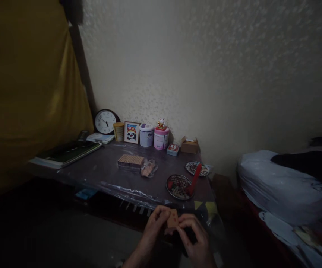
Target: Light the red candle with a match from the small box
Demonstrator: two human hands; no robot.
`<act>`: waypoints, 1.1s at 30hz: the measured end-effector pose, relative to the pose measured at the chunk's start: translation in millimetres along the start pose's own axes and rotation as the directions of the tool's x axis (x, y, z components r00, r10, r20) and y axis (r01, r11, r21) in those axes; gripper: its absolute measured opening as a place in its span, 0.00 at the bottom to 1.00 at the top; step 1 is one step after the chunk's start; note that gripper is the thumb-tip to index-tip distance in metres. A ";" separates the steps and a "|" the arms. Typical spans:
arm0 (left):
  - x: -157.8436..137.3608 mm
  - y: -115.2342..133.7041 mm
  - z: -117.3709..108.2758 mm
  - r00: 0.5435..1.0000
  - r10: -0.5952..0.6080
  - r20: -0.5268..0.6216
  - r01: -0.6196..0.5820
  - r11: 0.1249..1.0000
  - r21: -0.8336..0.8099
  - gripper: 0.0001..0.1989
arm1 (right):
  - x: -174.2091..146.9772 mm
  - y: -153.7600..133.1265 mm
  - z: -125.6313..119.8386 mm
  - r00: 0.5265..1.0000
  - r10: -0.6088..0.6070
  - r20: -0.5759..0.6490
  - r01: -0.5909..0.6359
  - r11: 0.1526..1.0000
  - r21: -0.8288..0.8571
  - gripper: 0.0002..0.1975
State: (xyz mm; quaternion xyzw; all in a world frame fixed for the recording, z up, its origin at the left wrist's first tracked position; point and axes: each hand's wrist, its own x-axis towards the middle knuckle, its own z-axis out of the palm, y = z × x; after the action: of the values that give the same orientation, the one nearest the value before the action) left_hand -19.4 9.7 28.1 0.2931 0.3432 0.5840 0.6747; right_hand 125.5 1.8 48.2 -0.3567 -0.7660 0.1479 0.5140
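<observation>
You are in a dim room of a home, most likely a bedroom. A low table [99, 171] under clear plastic stands against a pale patterned wall, and it carries household keepsakes: a round clock [105, 121] leaning on the wall, a small framed panda picture [131, 132], two tubs [153, 136], a little cat figurine [161, 123] and a stack of books [66, 153]. A yellow curtain [24, 93] hangs on your left, and a white bundle [281, 186] lies on what looks like a bed to your right.
</observation>
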 end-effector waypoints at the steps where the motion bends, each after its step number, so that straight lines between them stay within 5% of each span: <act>1: 0.3 -0.2 0.0 1.000 -0.003 -0.004 0.003 1.000 -0.011 0.17 | 0.2 0.6 0.2 1.000 -0.005 -0.004 0.005 1.000 -0.001 0.06; 21: 1.6 -1.0 -0.9 0.999 0.021 -0.030 -0.023 0.997 -0.070 0.14 | 1.4 6.2 1.6 0.998 -0.059 -0.026 0.059 0.998 -0.028 0.04; 33: -9.1 4.5 2.1 0.994 0.004 0.106 -0.007 0.999 0.031 0.22 | 5.7 7.5 -6.6 0.996 -0.060 -0.066 0.058 0.998 -0.034 0.04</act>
State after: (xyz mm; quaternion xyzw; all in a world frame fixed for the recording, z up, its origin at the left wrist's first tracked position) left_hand -21.2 1.4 34.0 0.3352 0.3154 0.5641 0.6855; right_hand 133.1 10.1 50.4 -0.3469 -0.7608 0.1080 0.5378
